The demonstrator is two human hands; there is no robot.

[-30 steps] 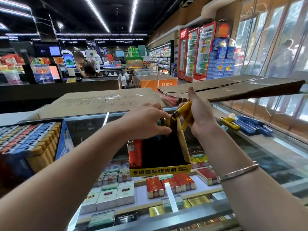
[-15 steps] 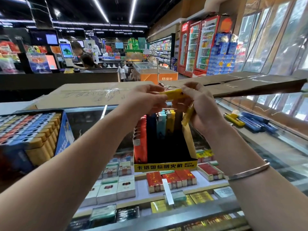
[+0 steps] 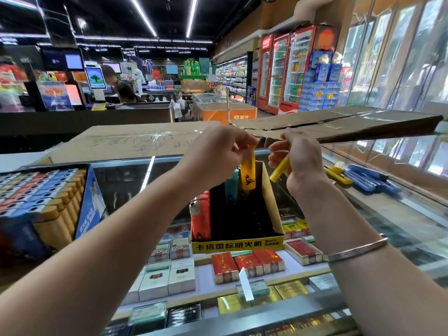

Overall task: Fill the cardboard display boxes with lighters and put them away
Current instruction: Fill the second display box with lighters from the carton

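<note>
While the left hand (image 3: 215,151) pinches one yellow lighter (image 3: 247,175) upright above the display box (image 3: 271,204), the right hand (image 3: 300,158) grips another (image 3: 280,172).

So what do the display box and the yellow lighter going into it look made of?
Display box: thin cardboard, going by its raw brown inner wall and printed yellow front. Yellow lighter, pinched by the left hand: likely glossy opaque plastic, smooth with a printed black figure.

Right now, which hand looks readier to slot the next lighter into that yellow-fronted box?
Left. The left hand already holds a yellow lighter upright over the yellow-fronted cardboard box; the right hand holds its slim yellow lighter tilted, off to the side.
</note>
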